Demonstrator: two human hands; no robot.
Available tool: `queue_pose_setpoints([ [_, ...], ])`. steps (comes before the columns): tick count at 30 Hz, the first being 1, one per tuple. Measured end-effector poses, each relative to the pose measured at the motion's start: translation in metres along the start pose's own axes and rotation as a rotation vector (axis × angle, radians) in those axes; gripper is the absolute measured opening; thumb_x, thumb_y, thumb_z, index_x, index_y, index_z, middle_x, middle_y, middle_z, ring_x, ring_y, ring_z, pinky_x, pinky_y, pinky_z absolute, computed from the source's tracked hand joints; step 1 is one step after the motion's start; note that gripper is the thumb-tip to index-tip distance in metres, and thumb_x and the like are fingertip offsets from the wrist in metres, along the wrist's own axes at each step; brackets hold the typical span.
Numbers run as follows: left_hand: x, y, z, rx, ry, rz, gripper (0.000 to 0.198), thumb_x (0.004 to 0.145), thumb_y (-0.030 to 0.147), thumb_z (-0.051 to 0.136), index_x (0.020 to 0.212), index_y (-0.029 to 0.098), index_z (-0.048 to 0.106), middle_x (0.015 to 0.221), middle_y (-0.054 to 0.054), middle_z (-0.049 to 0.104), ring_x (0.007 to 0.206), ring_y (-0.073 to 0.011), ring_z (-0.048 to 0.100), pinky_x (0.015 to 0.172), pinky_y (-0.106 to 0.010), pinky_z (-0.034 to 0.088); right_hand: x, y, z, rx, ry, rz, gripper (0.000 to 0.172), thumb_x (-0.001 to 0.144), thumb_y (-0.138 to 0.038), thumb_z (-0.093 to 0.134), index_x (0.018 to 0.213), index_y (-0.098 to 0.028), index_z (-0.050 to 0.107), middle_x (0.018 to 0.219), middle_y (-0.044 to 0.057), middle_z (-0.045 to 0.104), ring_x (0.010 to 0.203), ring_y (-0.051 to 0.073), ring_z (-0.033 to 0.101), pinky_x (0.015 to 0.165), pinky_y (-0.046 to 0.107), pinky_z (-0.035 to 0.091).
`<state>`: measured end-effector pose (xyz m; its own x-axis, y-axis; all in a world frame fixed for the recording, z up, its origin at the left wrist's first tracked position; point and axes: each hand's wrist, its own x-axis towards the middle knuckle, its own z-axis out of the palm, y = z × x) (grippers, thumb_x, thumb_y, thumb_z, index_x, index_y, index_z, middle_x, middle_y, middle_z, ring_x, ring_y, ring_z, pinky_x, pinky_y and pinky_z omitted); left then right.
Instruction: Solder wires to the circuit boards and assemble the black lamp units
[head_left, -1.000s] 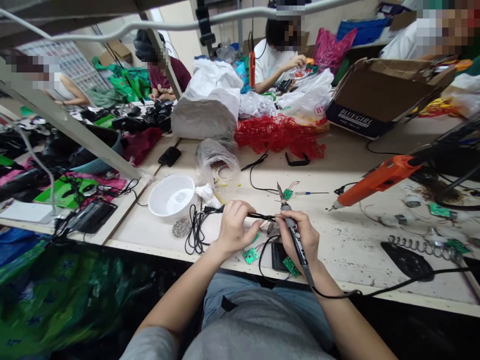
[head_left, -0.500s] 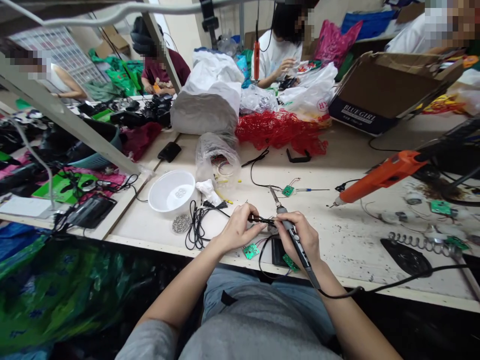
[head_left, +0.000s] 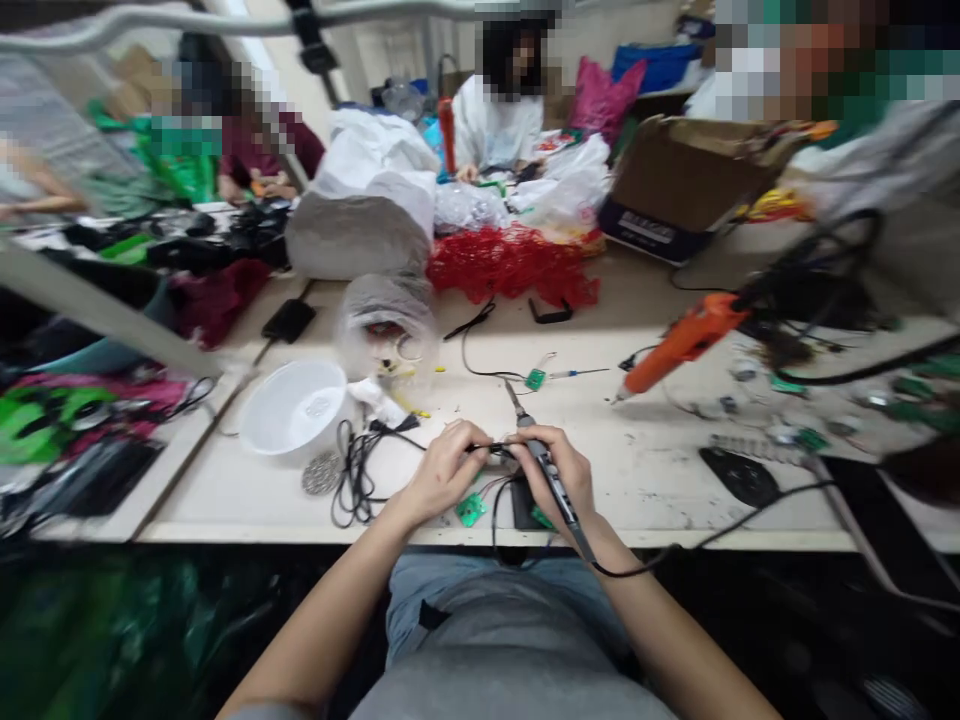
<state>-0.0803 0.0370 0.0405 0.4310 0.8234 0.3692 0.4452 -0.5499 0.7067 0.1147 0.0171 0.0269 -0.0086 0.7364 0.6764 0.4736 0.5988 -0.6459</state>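
Note:
Between my two hands runs a short stretch of black cable. My left hand pinches its left part, fingers closed. My right hand is closed around a grey soldering iron, and its fingertips also meet the cable's right part. The iron's metal tip points up and away, apart from the cable. Under and beside my hands lie a green circuit board with thin wires and a black box-like part, partly hidden by my right hand. To the left rests a coiled black cable.
A white bowl stands left, with a small pile of metal bits beside it. Farther back are a clear plastic bag, red netting and a cardboard box. An orange electric screwdriver hangs right. Other people sit opposite.
The head view has turned right, so the bench appears shifted left. My hands still hold the cable and soldering iron, with the cable now straighter between them.

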Motion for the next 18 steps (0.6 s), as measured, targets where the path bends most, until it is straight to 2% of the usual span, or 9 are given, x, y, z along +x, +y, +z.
queue_pose_setpoints([
  [3,0.001,-0.008,-0.003,0.028,0.048,0.006,0.015,0.096,0.024,0.048,0.094,0.02,0.062,0.086,-0.003,0.07,0.081,-0.0182,0.066,0.076,-0.031,0.052,0.0,-0.004,-0.042,-0.103,0.079,0.018,0.009,0.096,-0.022,0.064,0.104,-0.025,0.065,0.084,0.001,0.072,0.074,0.017,0.071,0.068,0.029,0.058],
  [6,-0.001,-0.021,-0.005,0.107,0.122,-0.025,0.015,0.093,0.026,0.05,0.09,0.02,0.063,0.084,-0.003,0.071,0.08,-0.0184,0.068,0.073,-0.03,0.054,-0.013,-0.008,-0.106,-0.244,0.272,0.148,0.01,0.097,-0.023,0.062,0.098,-0.021,0.071,0.074,0.001,0.07,0.063,0.016,0.067,0.057,0.027,0.052],
  [9,-0.005,-0.026,-0.005,0.131,0.139,-0.03,0.014,0.092,0.026,0.051,0.088,0.02,0.064,0.084,-0.003,0.072,0.08,-0.0182,0.069,0.072,-0.029,0.055,-0.029,-0.007,-0.168,-0.383,0.592,0.483,0.02,0.094,-0.031,0.063,0.091,-0.018,0.078,0.058,-0.001,0.063,0.048,0.013,0.057,0.049,0.027,0.041],
  [11,-0.006,-0.026,-0.004,0.13,0.128,-0.028,0.013,0.092,0.025,0.052,0.089,0.02,0.064,0.084,-0.003,0.073,0.08,-0.0179,0.07,0.072,-0.028,0.055,-0.031,-0.001,-0.198,-0.377,0.824,0.571,0.025,0.088,-0.036,0.067,0.08,-0.016,0.078,0.05,0.0,0.057,0.04,0.012,0.048,0.045,0.028,0.033],
  [13,-0.004,-0.023,-0.002,0.124,0.12,-0.017,0.012,0.091,0.024,0.053,0.089,0.02,0.064,0.084,-0.002,0.073,0.079,-0.0176,0.07,0.071,-0.028,0.056,-0.027,0.008,-0.216,-0.323,0.95,0.593,0.03,0.083,-0.041,0.07,0.07,-0.014,0.075,0.047,0.001,0.055,0.037,0.011,0.043,0.043,0.03,0.027],
  [15,-0.001,-0.02,0.0,0.114,0.131,0.016,0.01,0.09,0.022,0.054,0.089,0.021,0.063,0.083,-0.001,0.072,0.077,-0.0174,0.07,0.069,-0.027,0.055,-0.017,0.021,-0.227,-0.277,0.939,0.614,0.035,0.079,-0.046,0.07,0.066,-0.014,0.072,0.049,0.004,0.057,0.038,0.012,0.042,0.043,0.031,0.026],
  [18,0.002,-0.014,-0.001,0.107,0.166,0.084,0.007,0.09,0.019,0.055,0.089,0.022,0.062,0.08,0.0,0.07,0.073,-0.0171,0.068,0.066,-0.027,0.054,-0.003,0.047,-0.236,-0.22,0.795,0.665,0.042,0.074,-0.054,0.073,0.061,-0.015,0.068,0.05,0.007,0.056,0.037,0.012,0.038,0.041,0.031,0.022],
])
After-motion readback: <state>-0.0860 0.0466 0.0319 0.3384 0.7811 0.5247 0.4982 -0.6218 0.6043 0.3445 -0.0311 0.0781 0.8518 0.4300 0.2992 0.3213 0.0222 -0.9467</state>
